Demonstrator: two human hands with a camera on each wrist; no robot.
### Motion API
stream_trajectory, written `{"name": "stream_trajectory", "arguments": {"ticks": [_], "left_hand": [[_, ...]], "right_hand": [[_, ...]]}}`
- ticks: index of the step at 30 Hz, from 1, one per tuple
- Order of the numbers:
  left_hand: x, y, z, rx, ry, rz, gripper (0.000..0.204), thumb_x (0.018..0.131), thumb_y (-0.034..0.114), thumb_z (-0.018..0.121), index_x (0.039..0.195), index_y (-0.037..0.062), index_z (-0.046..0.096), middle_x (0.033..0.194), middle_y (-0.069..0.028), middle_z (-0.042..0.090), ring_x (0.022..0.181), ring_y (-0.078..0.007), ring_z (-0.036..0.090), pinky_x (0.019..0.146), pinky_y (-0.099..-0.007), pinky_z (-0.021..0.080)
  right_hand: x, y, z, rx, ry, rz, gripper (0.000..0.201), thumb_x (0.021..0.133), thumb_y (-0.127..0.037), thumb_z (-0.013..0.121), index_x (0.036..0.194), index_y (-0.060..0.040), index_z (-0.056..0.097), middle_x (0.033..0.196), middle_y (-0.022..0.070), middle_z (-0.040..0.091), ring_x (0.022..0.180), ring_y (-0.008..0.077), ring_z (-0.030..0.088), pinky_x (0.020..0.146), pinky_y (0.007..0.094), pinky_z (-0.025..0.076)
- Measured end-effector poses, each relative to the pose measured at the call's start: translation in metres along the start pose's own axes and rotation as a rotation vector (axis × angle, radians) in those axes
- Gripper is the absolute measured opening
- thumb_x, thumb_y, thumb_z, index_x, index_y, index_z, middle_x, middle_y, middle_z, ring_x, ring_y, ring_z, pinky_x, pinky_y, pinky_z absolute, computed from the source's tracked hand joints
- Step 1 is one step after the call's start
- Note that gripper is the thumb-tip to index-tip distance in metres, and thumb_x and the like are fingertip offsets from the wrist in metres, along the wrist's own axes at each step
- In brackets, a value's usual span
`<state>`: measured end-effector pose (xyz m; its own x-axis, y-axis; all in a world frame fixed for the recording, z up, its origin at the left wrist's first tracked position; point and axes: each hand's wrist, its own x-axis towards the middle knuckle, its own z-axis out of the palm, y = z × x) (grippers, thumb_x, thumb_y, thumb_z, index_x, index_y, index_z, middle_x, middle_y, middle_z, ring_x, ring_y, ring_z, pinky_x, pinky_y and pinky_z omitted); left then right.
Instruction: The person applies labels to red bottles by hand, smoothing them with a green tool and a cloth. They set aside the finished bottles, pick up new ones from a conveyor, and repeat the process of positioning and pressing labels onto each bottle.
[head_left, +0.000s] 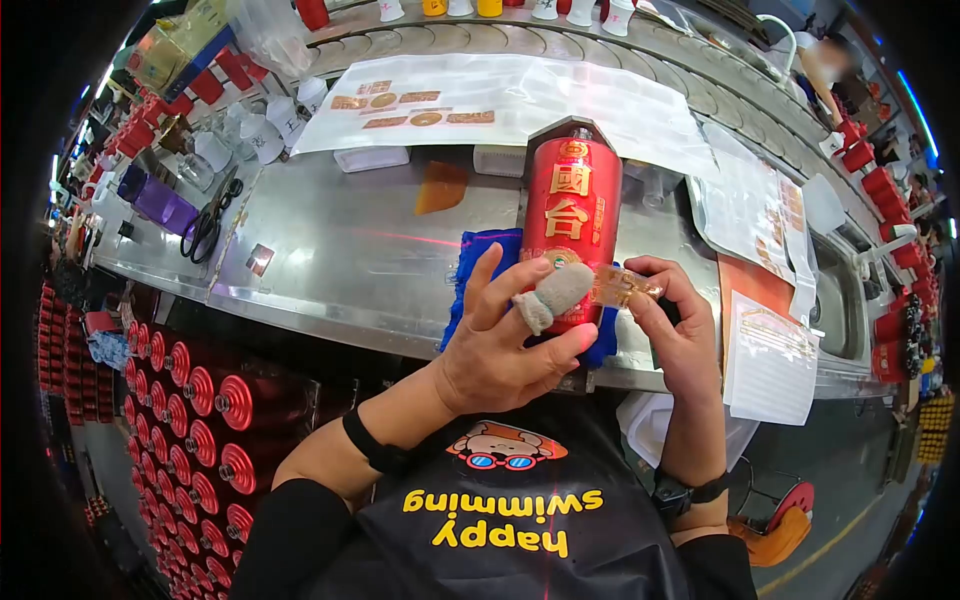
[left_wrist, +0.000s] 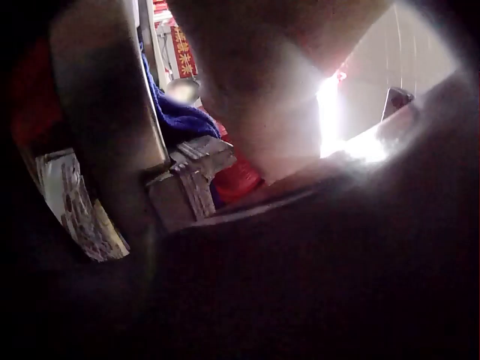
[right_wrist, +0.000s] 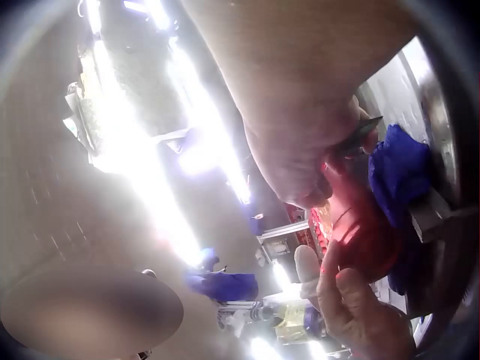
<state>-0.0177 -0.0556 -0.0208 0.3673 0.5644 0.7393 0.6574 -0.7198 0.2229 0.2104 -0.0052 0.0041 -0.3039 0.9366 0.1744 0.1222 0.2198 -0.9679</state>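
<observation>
A red bottle with gold characters lies on a blue cloth, its neck pointing away from me. My left hand rests on the bottle's near end with fingers extended. One of its fingers wears a pale cloth finger cover. Beside the bottle, my right hand pinches a small clear film with gold print between thumb and finger, the film's edge right at the bottle's side. A dark, pointed flat piece shows in the right hand's grasp in the right wrist view.
Printed decal sheets lie behind the bottle, with more sheets at right. Black scissors and a purple bottle sit at left. An amber piece lies on the metal table. Several red bottles stand below at left.
</observation>
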Motion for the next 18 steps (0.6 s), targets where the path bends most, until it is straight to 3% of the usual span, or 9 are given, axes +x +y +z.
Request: {"name": "stream_trajectory", "arguments": {"ticks": [4, 7, 9, 11, 12, 14, 15, 18], "left_hand": [[0.003, 0.004, -0.003, 0.030, 0.007, -0.096, 0.032, 0.082, 0.030, 0.072, 0.112, 0.0222, 0.070, 0.136, -0.0103, 0.054, 0.134, -0.0331, 0.039, 0.115, -0.0588, 0.019], [0.006, 0.003, -0.004, 0.021, -0.011, -0.044, 0.030, 0.082, 0.028, 0.072, 0.111, 0.0200, 0.071, 0.137, -0.0130, 0.053, 0.132, -0.0347, 0.040, 0.115, -0.0574, 0.020], [0.008, 0.001, -0.005, -0.043, -0.014, -0.010, 0.029, 0.082, 0.027, 0.072, 0.110, 0.0186, 0.071, 0.138, -0.0150, 0.052, 0.130, -0.0365, 0.041, 0.115, -0.0560, 0.020], [0.009, 0.000, -0.008, -0.124, 0.021, -0.116, 0.027, 0.083, 0.025, 0.071, 0.109, 0.0167, 0.071, 0.138, -0.0176, 0.051, 0.129, -0.0387, 0.042, 0.114, -0.0538, 0.023], [0.009, -0.001, -0.010, -0.166, 0.037, -0.169, 0.026, 0.084, 0.024, 0.071, 0.109, 0.0158, 0.070, 0.139, -0.0189, 0.051, 0.128, -0.0398, 0.042, 0.114, -0.0527, 0.024], [0.011, -0.005, -0.012, -0.191, 0.072, -0.233, 0.026, 0.086, 0.022, 0.069, 0.109, 0.0108, 0.067, 0.139, -0.0223, 0.050, 0.125, -0.0430, 0.043, 0.110, -0.0497, 0.030], [0.013, -0.007, -0.011, -0.213, 0.076, -0.251, 0.026, 0.087, 0.022, 0.068, 0.109, 0.0099, 0.066, 0.139, -0.0228, 0.050, 0.125, -0.0433, 0.043, 0.109, -0.0493, 0.030], [0.014, -0.008, -0.010, -0.237, 0.082, -0.257, 0.027, 0.088, 0.022, 0.068, 0.110, 0.0081, 0.064, 0.139, -0.0238, 0.050, 0.124, -0.0436, 0.043, 0.108, -0.0481, 0.032]], "right_hand": [[0.000, 0.000, -0.001, 0.015, -0.011, -0.013, 0.005, 0.092, -0.006, 0.062, 0.093, -0.0022, 0.058, 0.122, 0.0095, 0.058, 0.090, 0.0074, 0.054, 0.074, 0.0214, 0.045], [0.001, 0.004, -0.003, -0.007, 0.036, 0.040, 0.009, 0.088, -0.006, 0.065, 0.095, -0.0009, 0.062, 0.119, 0.0121, 0.061, 0.108, 0.0181, 0.056, 0.093, 0.0293, 0.043], [0.001, 0.007, -0.002, -0.124, 0.178, -0.022, 0.016, 0.088, -0.003, 0.064, 0.103, -0.0012, 0.063, 0.122, 0.0138, 0.061, 0.113, 0.0205, 0.056, 0.096, 0.0315, 0.043], [0.002, 0.007, -0.004, -0.267, 0.307, -0.108, 0.029, 0.089, 0.001, 0.061, 0.118, -0.0012, 0.062, 0.127, 0.0158, 0.061, 0.117, 0.0220, 0.058, 0.095, 0.0328, 0.047], [-0.004, -0.002, -0.008, -0.031, 0.285, 0.021, 0.030, 0.091, 0.001, 0.058, 0.121, -0.0007, 0.060, 0.121, 0.0143, 0.064, 0.109, 0.0196, 0.063, 0.087, 0.0301, 0.053], [-0.012, -0.021, -0.006, 0.234, 0.178, 0.050, 0.029, 0.093, 0.000, 0.057, 0.122, 0.0000, 0.058, 0.111, 0.0108, 0.067, 0.097, 0.0146, 0.065, 0.078, 0.0262, 0.055], [-0.017, -0.034, -0.007, 0.215, 0.089, 0.174, 0.028, 0.093, 0.000, 0.058, 0.121, -0.0003, 0.057, 0.101, 0.0079, 0.068, 0.088, 0.0109, 0.064, 0.077, 0.0254, 0.054], [-0.016, -0.035, -0.001, -0.058, -0.065, 0.028, 0.022, 0.091, -0.004, 0.061, 0.112, 0.0004, 0.060, 0.091, 0.0041, 0.066, 0.080, 0.0069, 0.060, 0.072, 0.0228, 0.049]]}}
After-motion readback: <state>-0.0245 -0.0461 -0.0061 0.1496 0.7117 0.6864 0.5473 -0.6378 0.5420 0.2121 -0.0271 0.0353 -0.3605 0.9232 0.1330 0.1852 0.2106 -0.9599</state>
